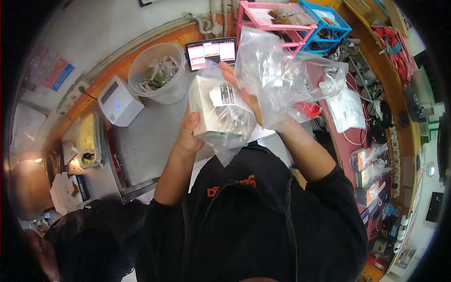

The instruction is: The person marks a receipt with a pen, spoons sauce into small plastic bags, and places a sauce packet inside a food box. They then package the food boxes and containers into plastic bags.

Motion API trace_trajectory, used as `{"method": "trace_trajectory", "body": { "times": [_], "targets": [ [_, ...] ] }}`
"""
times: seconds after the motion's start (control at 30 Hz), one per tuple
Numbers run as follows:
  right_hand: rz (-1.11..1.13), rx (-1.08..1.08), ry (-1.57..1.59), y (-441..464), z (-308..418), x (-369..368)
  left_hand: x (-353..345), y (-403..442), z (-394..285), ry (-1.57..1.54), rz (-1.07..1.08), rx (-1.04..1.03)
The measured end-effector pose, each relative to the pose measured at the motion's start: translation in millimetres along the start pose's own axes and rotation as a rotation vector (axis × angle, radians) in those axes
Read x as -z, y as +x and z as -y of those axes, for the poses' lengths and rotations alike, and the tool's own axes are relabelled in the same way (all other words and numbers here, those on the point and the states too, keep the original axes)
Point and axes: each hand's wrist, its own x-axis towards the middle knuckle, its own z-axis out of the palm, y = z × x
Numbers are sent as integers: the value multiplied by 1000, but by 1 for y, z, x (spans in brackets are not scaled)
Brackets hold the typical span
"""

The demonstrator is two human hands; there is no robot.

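Observation:
A pale box [205, 101] with a white printed label [224, 95] sits in a clear plastic bag [229, 141] in front of my chest. My left hand [189, 130] grips its left side, thumb toward me. My right hand [256, 106] is at the right side, its fingers stretched along the far right of the box and partly hidden by plastic. A second, larger clear plastic bag [263, 66] covers the back of the right hand and trails to the right. Whether the two bags are joined I cannot tell.
On the metal counter [136, 150] stand a white device [119, 104], a clear bucket with scraps [164, 91] and a lit tablet [211, 50]. Pink [277, 19] and blue baskets [326, 23] stand behind. Bagged packages [366, 181] lie right. Another person [91, 239] is at lower left.

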Motion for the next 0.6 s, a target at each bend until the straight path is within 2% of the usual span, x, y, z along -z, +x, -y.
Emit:
{"method": "trace_trajectory", "body": {
  "times": [0.07,0.1,0.17,0.2,0.23,0.27,0.3,0.33,0.37,0.43,0.5,0.57,0.6],
  "targets": [
    [-49,3,-85,-7,-24,14,-21,10,-3,129,-45,-190],
    [-90,18,-177,-5,-17,11,-27,14,-1,129,-50,-183],
    [-157,-32,-208,-2,12,7,-38,22,5,451,-80,-511],
    [-191,-53,-61,0,25,3,-42,28,14,574,-65,-732],
    [-229,-71,81,1,31,2,-46,33,13,571,-54,-733],
    [-283,-129,300,1,28,3,-50,40,7,1075,18,-1041],
    [-303,-119,287,-1,21,12,-54,48,5,1576,98,-1345],
    [-271,-104,255,-4,9,24,-45,53,15,1551,118,-1361],
    [-244,-90,222,-9,-1,40,-23,56,36,1482,80,-1276],
    [-23,-276,-621,-24,-12,84,-4,70,79,1348,21,-1106],
    [-51,201,628,-24,-66,106,-80,87,74,812,-9,-654],
    [110,169,655,-24,-76,135,-56,103,89,-114,-230,91],
    [172,263,496,-27,-82,149,-57,113,110,-101,-210,100]
  ]
}}
